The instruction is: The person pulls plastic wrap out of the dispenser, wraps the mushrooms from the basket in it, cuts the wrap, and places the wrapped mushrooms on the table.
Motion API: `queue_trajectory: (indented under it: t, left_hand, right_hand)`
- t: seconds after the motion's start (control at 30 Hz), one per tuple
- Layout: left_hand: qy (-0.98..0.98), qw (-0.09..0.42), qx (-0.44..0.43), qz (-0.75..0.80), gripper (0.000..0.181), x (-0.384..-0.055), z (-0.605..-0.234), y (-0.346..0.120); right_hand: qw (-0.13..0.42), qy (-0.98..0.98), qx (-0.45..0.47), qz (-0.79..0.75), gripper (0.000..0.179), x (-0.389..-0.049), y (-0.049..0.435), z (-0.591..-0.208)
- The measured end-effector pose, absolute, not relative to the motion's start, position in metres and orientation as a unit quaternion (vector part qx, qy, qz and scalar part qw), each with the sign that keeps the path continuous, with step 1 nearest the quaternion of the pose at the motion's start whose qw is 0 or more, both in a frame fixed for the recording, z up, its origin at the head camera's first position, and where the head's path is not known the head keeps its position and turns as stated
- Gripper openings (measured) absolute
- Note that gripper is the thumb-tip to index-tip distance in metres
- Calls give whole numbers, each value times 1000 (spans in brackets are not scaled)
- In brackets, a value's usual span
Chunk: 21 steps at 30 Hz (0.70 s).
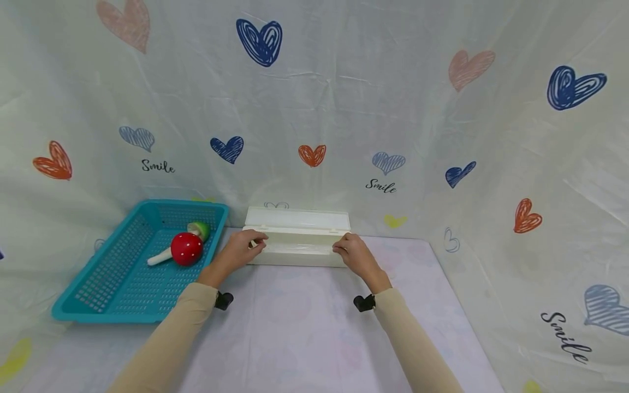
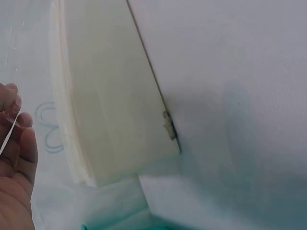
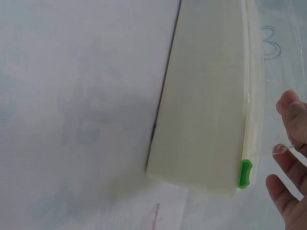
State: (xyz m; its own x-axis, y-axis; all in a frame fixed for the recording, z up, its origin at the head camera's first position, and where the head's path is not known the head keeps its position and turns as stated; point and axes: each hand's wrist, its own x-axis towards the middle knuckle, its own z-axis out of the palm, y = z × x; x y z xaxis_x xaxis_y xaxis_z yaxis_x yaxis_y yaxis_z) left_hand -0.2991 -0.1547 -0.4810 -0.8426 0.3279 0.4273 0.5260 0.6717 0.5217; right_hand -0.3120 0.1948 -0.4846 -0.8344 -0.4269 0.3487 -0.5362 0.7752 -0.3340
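A pale wall sheet [image 1: 314, 98], printed with hearts and the word "Smile", covers the rear and sides. The cloth-covered table [image 1: 300, 333] meets it below. A teal perforated basket [image 1: 73, 315] sits at the person's left. The white box [image 1: 295, 259] lies lengthwise near the table's rear edge, its lid [image 1: 297, 219] raised against the sheet. Clear film [image 2: 13, 57] spans from hand to hand above the box. Left hand [image 1: 239, 251], at the left end: thumb and fingertips pinch the film's edge. Right hand [image 1: 357, 255], at the right end: thumb and forefinger pinch the opposite edge; the other fingers stand apart. Inside the basket lies a red, white-dotted mushroom [image 1: 187, 249], stem pointing left; a green-and-white piece [image 1: 199, 229] lies behind it. A small green part [image 3: 244, 174] sits at the box's right end.
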Motion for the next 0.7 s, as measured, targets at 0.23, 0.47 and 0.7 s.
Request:
queue_trajectory:
  t: [0.23,0.47,0.7]
  left_hand:
    - [-905,136,-223,-335,14,-296,-479,-155]
    - [-902,147,-209,-349,8,-293,-480,-159]
    - [-879,214,-184,-383,6,-292,-481,-167]
  right_hand:
    - [130,-932,262,215,12,-311,195,-485]
    - [132,-930,262,222,13,-311,196,-485]
    - [134,-927,261,233,13,-311,200,-482]
